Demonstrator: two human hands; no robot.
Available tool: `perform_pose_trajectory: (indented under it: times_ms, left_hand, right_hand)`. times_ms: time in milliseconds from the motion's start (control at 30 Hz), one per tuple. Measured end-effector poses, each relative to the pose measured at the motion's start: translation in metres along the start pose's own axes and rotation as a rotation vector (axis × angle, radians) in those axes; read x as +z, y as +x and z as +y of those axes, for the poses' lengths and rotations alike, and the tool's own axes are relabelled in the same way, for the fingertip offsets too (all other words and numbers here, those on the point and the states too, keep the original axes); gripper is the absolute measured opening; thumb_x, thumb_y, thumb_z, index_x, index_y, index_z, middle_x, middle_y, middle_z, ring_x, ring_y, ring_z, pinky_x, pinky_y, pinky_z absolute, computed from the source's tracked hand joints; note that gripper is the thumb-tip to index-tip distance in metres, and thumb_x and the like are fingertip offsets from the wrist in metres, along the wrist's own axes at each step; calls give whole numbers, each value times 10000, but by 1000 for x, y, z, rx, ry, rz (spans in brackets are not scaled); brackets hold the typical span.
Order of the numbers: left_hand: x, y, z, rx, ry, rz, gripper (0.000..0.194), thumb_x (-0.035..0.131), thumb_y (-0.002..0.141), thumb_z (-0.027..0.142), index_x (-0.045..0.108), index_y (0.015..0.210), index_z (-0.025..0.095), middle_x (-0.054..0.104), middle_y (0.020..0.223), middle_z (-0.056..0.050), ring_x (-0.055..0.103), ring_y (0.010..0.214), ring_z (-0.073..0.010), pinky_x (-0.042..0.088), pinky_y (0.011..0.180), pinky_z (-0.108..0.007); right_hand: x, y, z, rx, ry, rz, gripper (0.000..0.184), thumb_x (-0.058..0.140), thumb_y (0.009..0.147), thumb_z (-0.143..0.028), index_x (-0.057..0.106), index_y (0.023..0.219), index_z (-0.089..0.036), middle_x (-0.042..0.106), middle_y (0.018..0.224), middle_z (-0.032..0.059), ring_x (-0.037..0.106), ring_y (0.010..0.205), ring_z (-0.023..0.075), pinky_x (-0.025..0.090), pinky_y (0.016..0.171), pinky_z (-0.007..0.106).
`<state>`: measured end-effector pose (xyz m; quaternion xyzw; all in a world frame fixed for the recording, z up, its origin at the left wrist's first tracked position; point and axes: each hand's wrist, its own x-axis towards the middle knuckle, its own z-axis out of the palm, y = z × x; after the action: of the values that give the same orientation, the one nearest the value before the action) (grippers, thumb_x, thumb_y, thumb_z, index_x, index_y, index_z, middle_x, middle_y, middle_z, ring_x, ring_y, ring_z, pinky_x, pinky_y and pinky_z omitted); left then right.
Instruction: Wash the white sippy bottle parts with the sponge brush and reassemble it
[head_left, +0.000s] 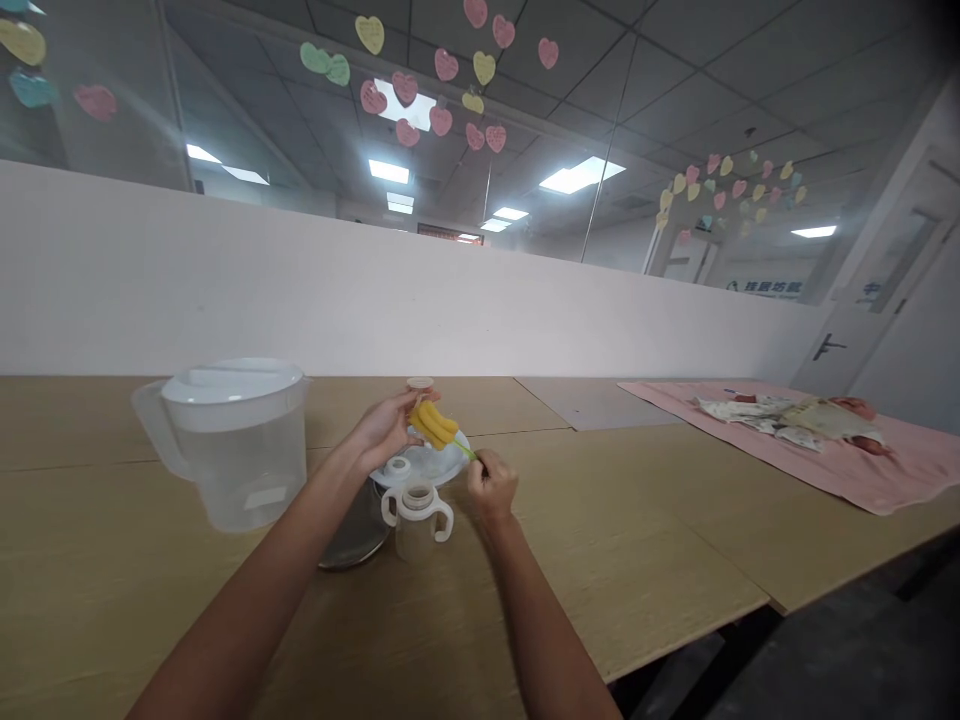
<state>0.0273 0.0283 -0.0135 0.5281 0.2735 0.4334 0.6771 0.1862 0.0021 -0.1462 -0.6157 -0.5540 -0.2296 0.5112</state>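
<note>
My left hand (384, 432) is raised with its fingers curled round a small translucent cap (421, 384), whose rim shows above the fingers. My right hand (493, 484) is closed in a fist round the thin green handle of a bottle brush (435, 424). The brush's yellow sponge head is close to my left fingers; I cannot tell if it touches the cap. Below my hands stands a clear baby bottle (417, 520) with two white handles and an uncovered mouth. Behind it is a shallow white dish (452, 462), with a white bottle collar (397, 466) by its near left rim.
A large translucent lidded pitcher (238, 440) stands at the left. A dark round tray (355, 545) lies partly under my left forearm. At the right a baby doll (836, 420) and cloths rest on a pink mat (862, 485). A white wall (420, 310) bounds the table's back.
</note>
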Motion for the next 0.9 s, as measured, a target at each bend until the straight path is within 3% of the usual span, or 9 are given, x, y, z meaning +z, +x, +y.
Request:
perform_pose_trajectory:
  times_ms: [133,300,400,567,700,800,900]
  left_hand:
    - [-3,1,6,35,-55,42,173,447,815,218,580,908,158,567,1176,-86,507,1107,-186,445,841,-295]
    - [-12,-1,6,114,217,99,235,493,789,289,604,962,173,574,1185,-62,429,1187,-216,365,930,-384]
    - [-10,-3,3,167,364,100,266,561,739,321,627,933,152,642,1055,-77,528,1065,-224,383,905,-357]
    - [-7,-4,4,280,489,88,294,569,725,368,644,899,143,669,953,-85,594,919,-214,449,788,-301]
    - [-23,-7,15,388,830,243,229,553,727,309,622,879,152,668,863,-71,624,727,-187,470,721,-303]
    - [-44,-11,22,295,1250,362,154,541,707,215,612,831,158,659,826,-73,625,731,-211,442,774,-345]
    - [-64,-12,19,91,1360,330,53,578,624,138,614,662,144,649,665,-88,627,759,-259,433,779,-374]
  right_hand:
    - [0,-2,8,-124,-83,-50,261,320,682,-107,506,508,-163,485,500,19,397,483,99,274,506,206]
    - [0,-3,8,-113,-118,-28,244,332,675,-103,502,510,-161,459,494,13,382,471,97,257,493,212]
    - [0,-2,5,-59,-131,-7,256,320,690,-102,546,581,-155,467,515,14,398,489,102,263,500,212]
    - [1,-4,4,-236,-161,-112,243,360,712,-132,547,559,-165,503,543,20,404,506,104,271,529,221]
    - [2,-6,9,-232,-164,-118,239,367,705,-126,535,539,-165,496,535,18,407,510,106,269,533,226]
    - [2,-6,11,-132,-140,-77,252,342,712,-110,555,584,-159,500,544,19,425,527,108,275,536,220]
    - [1,-6,13,-56,-116,-42,260,332,717,-114,559,599,-156,503,546,17,421,521,107,269,527,218]
